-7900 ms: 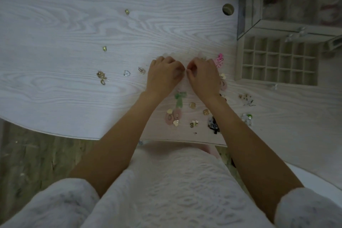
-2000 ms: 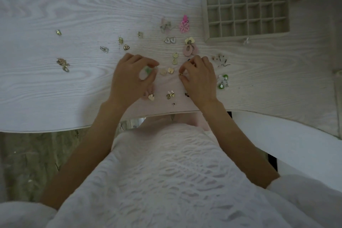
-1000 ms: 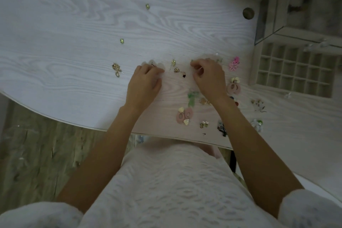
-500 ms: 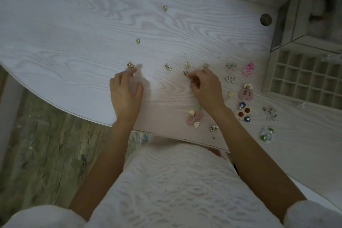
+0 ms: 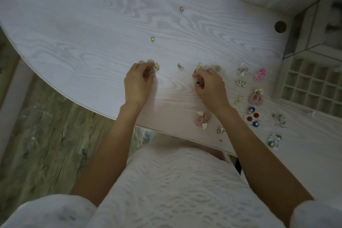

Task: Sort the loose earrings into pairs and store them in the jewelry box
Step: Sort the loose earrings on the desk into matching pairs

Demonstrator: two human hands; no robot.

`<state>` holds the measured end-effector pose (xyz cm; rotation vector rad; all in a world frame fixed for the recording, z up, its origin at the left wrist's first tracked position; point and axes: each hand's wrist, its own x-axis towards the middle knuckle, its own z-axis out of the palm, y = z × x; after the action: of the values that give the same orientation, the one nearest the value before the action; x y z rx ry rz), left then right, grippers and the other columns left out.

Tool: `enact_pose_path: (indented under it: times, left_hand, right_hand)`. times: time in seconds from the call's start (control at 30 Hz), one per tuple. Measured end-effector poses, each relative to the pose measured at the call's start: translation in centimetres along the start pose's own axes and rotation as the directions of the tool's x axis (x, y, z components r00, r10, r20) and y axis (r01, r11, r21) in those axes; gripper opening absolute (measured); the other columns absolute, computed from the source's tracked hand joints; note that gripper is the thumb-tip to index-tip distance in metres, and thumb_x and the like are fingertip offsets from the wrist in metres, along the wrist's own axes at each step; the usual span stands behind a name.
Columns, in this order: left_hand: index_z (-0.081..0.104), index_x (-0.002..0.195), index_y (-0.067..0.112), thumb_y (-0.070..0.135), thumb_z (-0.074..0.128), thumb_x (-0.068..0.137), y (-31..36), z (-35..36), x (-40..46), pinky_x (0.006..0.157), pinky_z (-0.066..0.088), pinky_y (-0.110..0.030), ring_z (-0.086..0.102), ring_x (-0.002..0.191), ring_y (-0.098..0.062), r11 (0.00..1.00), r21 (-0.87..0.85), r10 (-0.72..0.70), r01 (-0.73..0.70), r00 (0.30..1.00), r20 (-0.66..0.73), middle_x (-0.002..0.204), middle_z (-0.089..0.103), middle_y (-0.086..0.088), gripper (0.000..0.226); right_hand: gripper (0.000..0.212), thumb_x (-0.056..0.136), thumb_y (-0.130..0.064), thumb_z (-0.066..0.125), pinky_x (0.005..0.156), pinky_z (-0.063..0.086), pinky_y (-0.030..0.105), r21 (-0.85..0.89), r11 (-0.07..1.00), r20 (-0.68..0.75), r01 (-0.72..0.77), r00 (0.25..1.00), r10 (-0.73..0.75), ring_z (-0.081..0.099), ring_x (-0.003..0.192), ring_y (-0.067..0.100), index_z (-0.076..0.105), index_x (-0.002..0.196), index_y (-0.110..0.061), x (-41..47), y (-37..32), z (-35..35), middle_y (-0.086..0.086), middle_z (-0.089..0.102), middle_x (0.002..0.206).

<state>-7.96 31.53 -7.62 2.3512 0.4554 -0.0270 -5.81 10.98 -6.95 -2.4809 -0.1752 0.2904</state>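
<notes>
My left hand [image 5: 137, 83] pinches a gold earring [image 5: 156, 67] on the white table [image 5: 83, 33], my right hand [image 5: 210, 87] pinches a small dark earring [image 5: 198, 82], sorted pairs [image 5: 256, 98] beside them, jewelry box [image 5: 312, 87] far right.

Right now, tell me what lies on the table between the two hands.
In the head view, one small silver earring lies on the bare white table between the left hand and the right hand, touching neither.
</notes>
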Motion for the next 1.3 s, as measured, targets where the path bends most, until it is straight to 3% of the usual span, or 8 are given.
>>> enact_pose_path:
  times: [0.17, 0.4, 0.53, 0.7, 0.8, 1.07, 1.2, 1.3]
  left_hand:
    - [0.064, 0.109, 0.018, 0.011, 0.061, 0.083, 0.3, -0.1, -0.5, 0.081, 0.045, -0.019, 0.059, 0.083, -0.006, 0.997, -0.072, 0.007, -0.006, 1.0, 0.018, 0.096, 0.066, 0.004, 0.027]
    - [0.062, 0.097, 0.019, 0.028, 0.067, 0.083, -1.4, -1.3, -1.6, 0.074, 0.044, -0.021, 0.058, 0.075, -0.006, 0.999, -0.02, -0.024, 0.025, 1.0, 0.018, 0.085, 0.064, 0.009, 0.018]
    - [0.063, 0.099, 0.021, 0.031, 0.067, 0.081, -1.7, -1.5, -1.7, 0.071, 0.039, -0.017, 0.055, 0.074, -0.006, 1.0, 0.014, 0.021, -0.022, 0.999, 0.046, 0.088, 0.061, 0.006, 0.021]
    - [0.066, 0.103, 0.018, 0.023, 0.066, 0.08, -1.5, -1.6, -1.8, 0.072, 0.041, -0.021, 0.057, 0.078, -0.013, 0.995, 0.038, 0.088, -0.09, 0.994, 0.067, 0.096, 0.06, -0.003, 0.024]
    - [0.066, 0.105, 0.017, 0.015, 0.065, 0.079, -1.4, -1.5, -1.9, 0.073, 0.039, -0.018, 0.057, 0.079, -0.01, 0.995, 0.026, 0.098, -0.101, 0.991, 0.093, 0.096, 0.061, -0.001, 0.026]
    - [0.067, 0.1, 0.019, 0.014, 0.064, 0.083, -0.7, -0.3, -2.7, 0.068, 0.035, -0.007, 0.052, 0.076, -0.001, 0.986, 0.015, 0.161, -0.166, 0.974, 0.159, 0.092, 0.064, 0.003, 0.018]
    - [0.068, 0.098, 0.013, 0.014, 0.067, 0.082, -0.8, 0.4, -3.2, 0.067, 0.042, -0.022, 0.059, 0.075, -0.015, 0.976, 0.075, 0.19, -0.202, 0.97, 0.151, 0.096, 0.061, -0.004, 0.016]
    - [0.069, 0.096, 0.012, 0.016, 0.067, 0.082, -0.8, 0.5, -3.4, 0.069, 0.051, -0.03, 0.062, 0.075, -0.019, 0.972, 0.075, 0.209, -0.222, 0.966, 0.151, 0.095, 0.063, -0.005, 0.014]
  right_hand:
    - [0.025, 0.081, 0.001, 0.056, 0.075, 0.037, 0.021, -0.066, 0.991, -0.072, 0.118, 0.99, -0.123, 0.054, 0.093, 0.022, 0.064, 0.104, -0.007, 0.3, -2.1, -0.3, 0.011, 0.057, 0.105]
    - [0.025, 0.083, -0.006, 0.062, 0.079, 0.048, 0.031, -0.069, 0.937, 0.105, 0.342, 0.937, -0.335, 0.052, 0.102, 0.023, 0.063, 0.108, -0.009, 4.2, -6.7, 3.1, 0.009, 0.058, 0.108]
    - [0.021, 0.086, -0.009, 0.061, 0.083, 0.048, 0.032, -0.081, 0.946, 0.185, 0.315, 0.937, -0.296, 0.05, 0.104, 0.02, 0.065, 0.107, -0.01, 5.6, -7.1, 4.5, 0.007, 0.055, 0.112]
    - [0.012, 0.083, -0.013, 0.067, 0.074, 0.048, 0.017, 0.142, 0.98, -0.013, 0.142, 0.99, -0.142, 0.061, 0.079, 0.01, 0.07, 0.094, -0.01, 5.3, -6.2, 2.5, 0.006, 0.064, 0.095]
    - [0.013, 0.083, -0.018, 0.067, 0.072, 0.05, 0.021, 0.176, 0.981, -0.12, 0.084, 0.991, -0.064, 0.061, 0.077, 0.01, 0.069, 0.094, -0.011, 4.1, -5.3, 0.8, 0.005, 0.065, 0.092]
    - [0.009, 0.08, -0.011, 0.066, 0.062, 0.046, 0.029, -0.108, 0.975, 0.088, 0.196, 0.979, -0.187, 0.056, 0.073, 0.02, 0.064, 0.086, -0.005, -2.2, -3.7, 2.6, 0.01, 0.059, 0.09]
    - [0.013, 0.079, -0.003, 0.064, 0.063, 0.042, 0.025, -0.137, 0.978, 0.043, 0.16, 0.987, -0.156, 0.056, 0.079, 0.024, 0.063, 0.091, 0.0, -3.6, -3.5, 3.4, 0.015, 0.058, 0.095]
    - [0.007, 0.081, 0.003, 0.059, 0.058, 0.05, 0.037, -0.161, 0.976, 0.008, 0.149, 0.989, -0.15, 0.056, 0.078, 0.029, 0.062, 0.087, 0.002, -4.2, -3.5, 3.5, 0.017, 0.059, 0.088]
